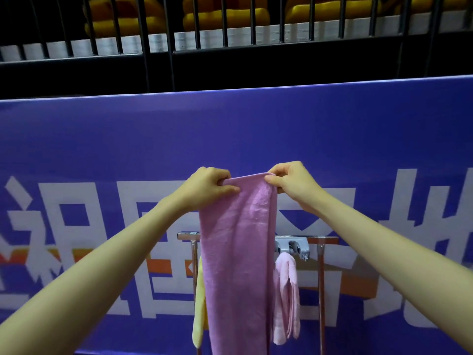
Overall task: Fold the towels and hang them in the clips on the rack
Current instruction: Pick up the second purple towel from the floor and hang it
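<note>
Head view: big purple banner [102,139] with white block characters fills the background, black metal fence [158,42] above it with yellow padded shapes [225,16] behind the bars. Centre frame, a long purple towel [235,265] hangs straight down, folded lengthwise into a narrow strip, top edge stretched level between both hands, lower end running out of frame at the bottom. It hangs in front of a metal rack [321,290] with a horizontal top bar and two upright posts, covering the rack's left-middle part. Pink towel [286,298] hangs on the rack just right of the purple one, its top held in a grey clip block [293,248] on the bar. Yellow towel [199,316] hangs at the left post, mostly hidden behind the purple towel; its clip is not visible. Left hand [207,188] grip clamped on the towel's top left corner, thumb and fingers pinching the fabric. Right hand [289,184] grip clamped on the top right corner, pinching likewise. Both bare forearms reach in from the lower corners.
</note>
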{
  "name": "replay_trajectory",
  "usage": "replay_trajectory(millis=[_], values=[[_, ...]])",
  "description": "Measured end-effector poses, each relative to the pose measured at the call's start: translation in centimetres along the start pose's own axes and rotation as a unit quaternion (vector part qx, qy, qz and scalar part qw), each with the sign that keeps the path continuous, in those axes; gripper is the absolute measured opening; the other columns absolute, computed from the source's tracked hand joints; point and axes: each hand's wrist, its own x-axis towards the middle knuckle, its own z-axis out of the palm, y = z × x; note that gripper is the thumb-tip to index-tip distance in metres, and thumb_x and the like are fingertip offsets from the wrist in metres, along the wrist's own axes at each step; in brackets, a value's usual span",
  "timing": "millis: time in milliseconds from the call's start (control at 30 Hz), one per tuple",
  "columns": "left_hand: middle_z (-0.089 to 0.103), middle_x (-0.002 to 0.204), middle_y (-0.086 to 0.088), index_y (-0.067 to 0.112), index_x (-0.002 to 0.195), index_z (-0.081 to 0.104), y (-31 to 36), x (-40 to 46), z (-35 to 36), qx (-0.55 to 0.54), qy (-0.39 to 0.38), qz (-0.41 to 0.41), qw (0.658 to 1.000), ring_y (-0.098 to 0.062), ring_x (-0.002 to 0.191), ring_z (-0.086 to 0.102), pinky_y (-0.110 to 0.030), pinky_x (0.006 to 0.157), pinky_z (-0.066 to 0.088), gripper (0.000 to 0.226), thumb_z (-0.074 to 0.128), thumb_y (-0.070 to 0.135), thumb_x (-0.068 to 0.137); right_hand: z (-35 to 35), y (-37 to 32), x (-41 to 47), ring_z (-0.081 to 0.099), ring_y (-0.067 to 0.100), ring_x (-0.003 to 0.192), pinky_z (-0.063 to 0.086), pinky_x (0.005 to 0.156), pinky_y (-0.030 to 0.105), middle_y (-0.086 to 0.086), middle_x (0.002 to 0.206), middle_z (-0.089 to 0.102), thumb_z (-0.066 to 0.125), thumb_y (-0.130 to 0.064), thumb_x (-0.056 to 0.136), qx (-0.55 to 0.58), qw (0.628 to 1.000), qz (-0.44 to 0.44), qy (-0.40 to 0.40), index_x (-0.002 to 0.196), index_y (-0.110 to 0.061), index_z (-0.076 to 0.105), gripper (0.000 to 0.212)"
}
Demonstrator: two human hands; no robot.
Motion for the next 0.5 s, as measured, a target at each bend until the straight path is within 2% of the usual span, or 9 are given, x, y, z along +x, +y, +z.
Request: replay_trajectory(millis=[100,233,300,367,400,433,500], values=[[0.05,0.065,-0.006,0.004,0.071,0.048,-1.2,-0.5,-0.1,0.067,-0.06,-0.011,0.996,-0.017,0.057,0.037,-0.032,0.055,0.033,0.047,0.056,0.046,0.09,-0.5,0.1,-0.2,0.067,0.023,0.072,0.058,0.077,0.047,0.011,0.076,0.071,0.062,-0.011,0.085,-0.046,0.999,-0.003,0.006,0.072,-0.013,0.067,0.014],[0.054,0.069,0.002,0.014,0.088,0.052,-1.7,-1.1,-0.1,0.217,-0.072,0.021,0.973,-0.017,0.061,0.047,-0.029,0.052,0.032,0.041,0.037,0.051,0.096,-0.5,0.3,-0.8,0.067,0.023,0.071,0.059,0.072,0.04,0.018,0.079,0.07,0.059,-0.006,0.088,-0.042,0.999,0.011,-0.018,0.072,-0.009,0.062,0.016],[0.065,0.082,-0.001,0.015,0.108,0.052,-2.1,-1.3,0.1,0.264,-0.055,0.058,0.961,-0.024,0.072,0.056,-0.029,0.06,0.032,0.037,0.034,0.046,0.099,-0.6,0.5,-1.1,0.067,0.021,0.068,0.057,0.066,0.035,0.018,0.078,0.069,0.058,-0.004,0.089,-0.036,0.999,0.012,-0.025,0.073,-0.008,0.06,0.017],[0.069,0.097,-0.004,0.018,0.131,0.042,-2.5,-1.4,0.4,0.283,-0.05,0.074,0.955,-0.028,0.085,0.062,-0.032,0.075,0.039,0.038,0.034,0.04,0.101,-0.7,0.6,-1.3,0.068,0.019,0.066,0.057,0.063,0.03,0.018,0.078,0.07,0.058,-0.003,0.09,-0.032,0.999,0.016,-0.032,0.075,-0.006,0.06,0.015],[0.069,0.1,-0.006,0.018,0.135,0.039,-2.7,-1.5,0.6,0.289,-0.054,0.074,0.953,-0.029,0.087,0.063,-0.034,0.081,0.042,0.038,0.035,0.036,0.102,-0.7,0.7,-1.4,0.069,0.018,0.066,0.058,0.063,0.03,0.018,0.078,0.07,0.059,-0.002,0.089,-0.027,0.999,0.017,-0.036,0.077,-0.004,0.061,0.013],[0.069,0.098,-0.006,0.017,0.132,0.045,-2.6,-1.5,0.7,0.296,-0.059,0.077,0.95,-0.028,0.088,0.063,-0.034,0.083,0.044,0.035,0.036,0.032,0.102,-0.6,0.8,-1.5,0.07,0.019,0.066,0.059,0.064,0.031,0.019,0.077,0.071,0.059,-0.002,0.089,-0.023,0.999,0.017,-0.04,0.078,-0.002,0.062,0.011],[0.067,0.09,-0.005,0.014,0.107,0.06,-2.3,-1.6,1.1,0.306,-0.075,0.076,0.946,-0.028,0.084,0.061,-0.033,0.076,0.044,0.026,0.038,0.027,0.101,-0.5,1.0,-1.7,0.07,0.02,0.067,0.06,0.066,0.032,0.02,0.077,0.07,0.059,-0.001,0.089,-0.029,0.998,0.013,-0.048,0.082,0.002,0.063,0.008]])
